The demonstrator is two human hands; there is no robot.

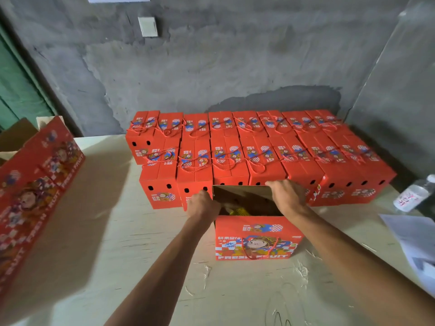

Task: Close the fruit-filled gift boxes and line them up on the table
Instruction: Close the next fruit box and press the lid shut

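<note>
Open box (255,241) against closed rows (254,151)

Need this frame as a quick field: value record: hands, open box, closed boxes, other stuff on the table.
left hand: grips the left top edge of the open box
right hand: on the raised rear flap, fingers curled over its top edge
open box: red, upright, nearest the person, something yellow inside
closed boxes: red, rope handles, in rows behind it against the wall
table: pale
bottle: right edge, lying tilted
papers: right edge
</note>
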